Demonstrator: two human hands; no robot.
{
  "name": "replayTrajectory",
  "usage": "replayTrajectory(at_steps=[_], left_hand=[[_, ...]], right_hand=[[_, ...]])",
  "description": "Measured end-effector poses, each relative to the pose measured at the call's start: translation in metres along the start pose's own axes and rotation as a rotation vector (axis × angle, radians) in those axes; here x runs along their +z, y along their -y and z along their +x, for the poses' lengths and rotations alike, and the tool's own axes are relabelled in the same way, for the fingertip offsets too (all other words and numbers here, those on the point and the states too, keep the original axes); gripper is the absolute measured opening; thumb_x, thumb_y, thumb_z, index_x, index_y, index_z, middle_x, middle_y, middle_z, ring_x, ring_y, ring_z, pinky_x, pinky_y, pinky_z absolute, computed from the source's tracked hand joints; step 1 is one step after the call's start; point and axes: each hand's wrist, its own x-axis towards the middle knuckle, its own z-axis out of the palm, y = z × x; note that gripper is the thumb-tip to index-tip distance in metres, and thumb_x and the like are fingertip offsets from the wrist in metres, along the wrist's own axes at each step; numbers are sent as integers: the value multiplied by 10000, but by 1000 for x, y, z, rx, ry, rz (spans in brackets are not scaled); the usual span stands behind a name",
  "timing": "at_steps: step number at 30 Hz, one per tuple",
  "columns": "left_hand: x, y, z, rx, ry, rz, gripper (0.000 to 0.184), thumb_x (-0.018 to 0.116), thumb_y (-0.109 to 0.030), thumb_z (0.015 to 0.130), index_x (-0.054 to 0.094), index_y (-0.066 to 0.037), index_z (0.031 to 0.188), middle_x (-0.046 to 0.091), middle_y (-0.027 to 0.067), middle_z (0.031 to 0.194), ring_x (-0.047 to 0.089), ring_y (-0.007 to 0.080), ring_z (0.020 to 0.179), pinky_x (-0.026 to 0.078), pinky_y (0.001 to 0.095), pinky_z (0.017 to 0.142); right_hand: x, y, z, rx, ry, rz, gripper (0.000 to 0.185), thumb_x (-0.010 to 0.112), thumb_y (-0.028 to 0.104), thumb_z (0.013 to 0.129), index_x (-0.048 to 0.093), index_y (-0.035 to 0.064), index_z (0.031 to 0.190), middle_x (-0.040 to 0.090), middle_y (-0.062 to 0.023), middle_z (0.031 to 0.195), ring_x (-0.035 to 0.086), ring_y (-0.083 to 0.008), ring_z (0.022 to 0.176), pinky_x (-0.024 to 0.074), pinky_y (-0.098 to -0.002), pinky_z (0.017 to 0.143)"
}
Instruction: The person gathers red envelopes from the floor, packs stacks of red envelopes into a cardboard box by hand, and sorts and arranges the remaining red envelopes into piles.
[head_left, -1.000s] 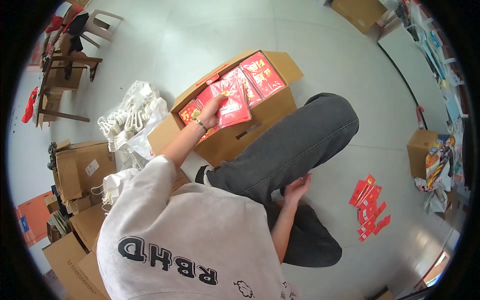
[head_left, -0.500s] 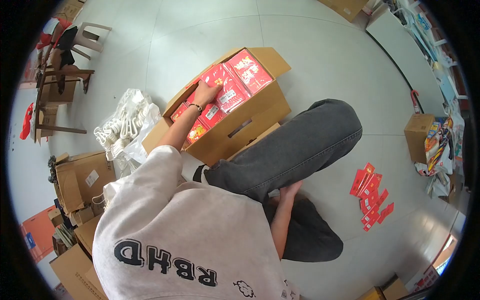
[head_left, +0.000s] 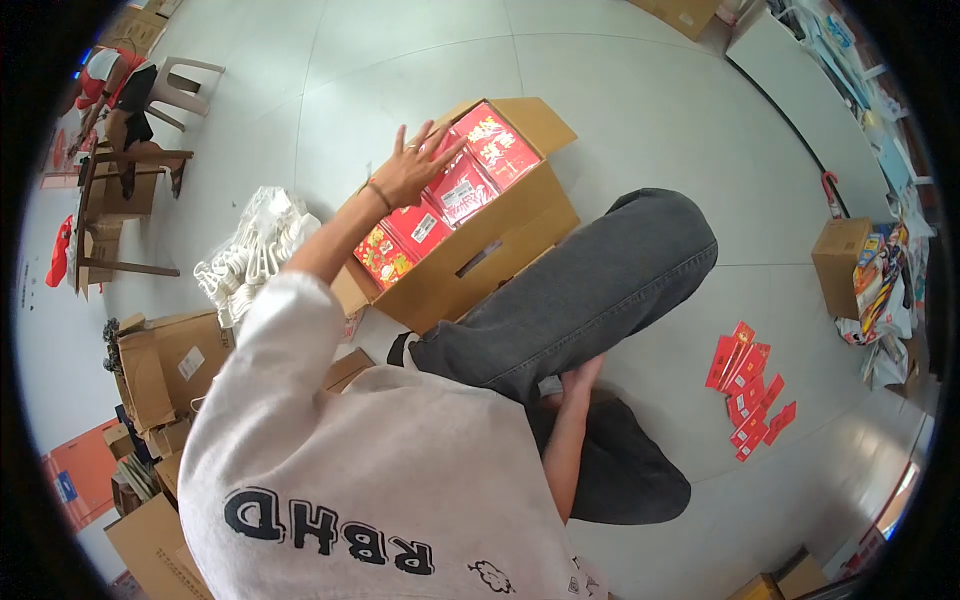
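My left hand [head_left: 407, 172] is open above the upper left side of a cardboard box [head_left: 470, 262], its fingers spread and nothing held. Inside the box lie red printed packs in clear wrap: one with gold characters [head_left: 495, 143] at the far end, one with a white label [head_left: 466, 190] by my fingers, and a patterned one [head_left: 383, 256] at the near end. My right hand [head_left: 582, 374] is low beside my bent leg, with its fingers mostly hidden at the dark trousers.
Red envelopes [head_left: 748, 388] lie spread on the floor at right. White handles in clear plastic [head_left: 258, 245] lie left of the box. Cartons [head_left: 172, 365] are stacked at lower left. A person [head_left: 128, 105] sits by a wooden table [head_left: 135, 157] at upper left.
My left hand first held a red pack over the box, then rested on the packs within. Now it is lifted with fingers spread, and the pack is out of it.
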Motion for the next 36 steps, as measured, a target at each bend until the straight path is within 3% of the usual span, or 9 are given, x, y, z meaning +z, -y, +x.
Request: replayTrajectory(at_steps=[1, 4, 10, 13, 16, 22, 25, 32, 36], left_hand=[[-7, 2, 10, 137, 194, 114, 1138, 857, -221, 715, 155, -179, 1610, 226, 193, 1635, 191, 406, 1519, 259, 570, 1216], [53, 12, 38, 308, 12, -30, 1188, 896, -272, 648, 196, -172, 1603, 278, 199, 1612, 230, 421, 1504, 227, 552, 1239], [74, 13, 34, 261, -163, -12, 654, 594, -158, 929, 325, -111, 1523, 411, 211, 1477, 371, 426, 1398, 351, 497, 1182], [80, 7, 43, 167, -109, 12, 954, 847, -265, 735, 324, -102, 1516, 405, 216, 1483, 341, 407, 1431, 375, 485, 1163], [41, 5, 35, 224, 27, 22, 1078, 923, -267, 629, 327, -94, 1510, 385, 234, 1499, 306, 400, 1463, 371, 481, 1169], [38, 32, 40, 428, -139, -152, 1024, 878, -104, 595, 360, -67, 1477, 382, 162, 1535, 303, 346, 1480, 390, 429, 1174], [17, 36, 46, 321, 30, -302, 1039, 871, -73, 570, 358, -38, 1473, 437, 166, 1471, 398, 342, 1407, 477, 394, 1113], [22, 17, 124, 477, -235, -129, 969, 854, -155, 701, 339, -92, 1520, 427, 182, 1484, 368, 372, 1427, 451, 434, 1136], [-14, -2, 133, 353, 210, -193, 1079, 874, -98, 684, 283, -207, 1581, 269, 172, 1615, 254, 396, 1495, 417, 454, 1180]], right_hand=[[-4, -3, 2, -1, 1, -1, 622, 403, 466, 1060, 387, 39, 1512, 419, -114, 1557, 403, -319, 1402, 292, -467, 1171], [-7, -2, 5, -57, 87, -10, 611, 412, 456, 1062, 389, 46, 1514, 425, -108, 1551, 410, -311, 1397, 306, -465, 1161], [2, 9, -3, -98, 75, 85, 559, 432, 426, 1063, 423, 75, 1498, 437, -94, 1543, 411, -303, 1397, 311, -453, 1156], [-4, 2, -5, -47, -14, 31, 543, 427, 414, 1066, 428, 80, 1495, 435, -99, 1545, 407, -307, 1398, 311, -451, 1156], [-12, -1, 1, -61, 48, 39, 533, 429, 398, 1068, 429, 75, 1492, 444, -102, 1538, 420, -301, 1386, 310, -448, 1155], [-5, 6, 5, -150, 160, 96, 513, 429, 367, 1074, 436, 46, 1474, 469, -101, 1518, 431, -280, 1382, 291, -430, 1164], [-9, 4, 2, -127, 115, 116, 511, 428, 363, 1076, 435, 41, 1473, 463, -109, 1521, 429, -283, 1386, 299, -430, 1159], [-18, -3, 12, -151, 94, 72, 561, 520, 352, 1042, 401, 26, 1484, 494, -94, 1471, 480, -278, 1314, 354, -421, 1113], [4, 12, -14, -218, 31, 82, 585, 589, 323, 1012, 405, 13, 1472, 522, -93, 1416, 510, -268, 1249, 374, -407, 1092]])
